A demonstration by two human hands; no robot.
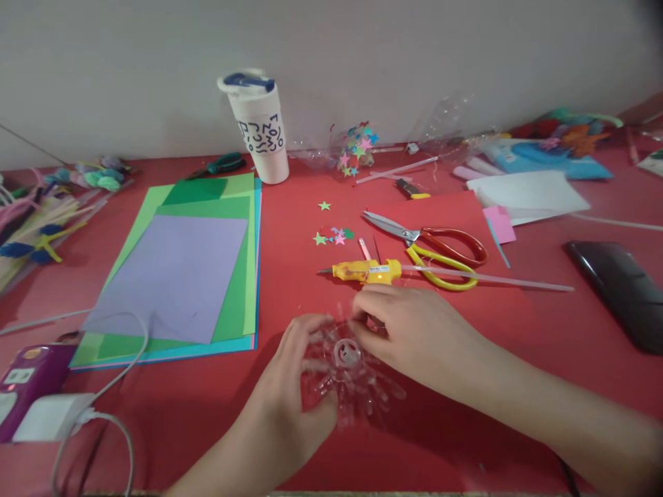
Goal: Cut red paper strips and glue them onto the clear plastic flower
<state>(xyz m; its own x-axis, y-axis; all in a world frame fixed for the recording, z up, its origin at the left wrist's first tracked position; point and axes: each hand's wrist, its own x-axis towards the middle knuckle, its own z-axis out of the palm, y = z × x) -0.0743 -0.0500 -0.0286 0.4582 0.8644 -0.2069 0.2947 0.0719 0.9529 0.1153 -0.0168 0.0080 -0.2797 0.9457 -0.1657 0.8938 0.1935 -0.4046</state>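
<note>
A clear plastic piece (348, 353), like a bottle top cut into strips that splay out round a ring, lies at the front of the red table. My left hand (298, 386) curves round its left side, fingers and thumb on the strips. From the right, my right hand (396, 317) reaches over with curled fingers pinching at the upper strips; motion blurs the fingertips. Just beyond it lies a yellow hot glue gun (362, 271), a long glue stick (507, 281) out of its back and its handle partly hidden. Scissors (432, 252) with red and yellow handles rest behind.
Coloured paper sheets (181, 269) are stacked on the left, near a purple power strip (39, 379) with a white plug and cables. A white tumbler (262, 131) stands at the back. Small paper stars (331, 238), a cutter (411, 188) and a black phone (619, 293) lie about.
</note>
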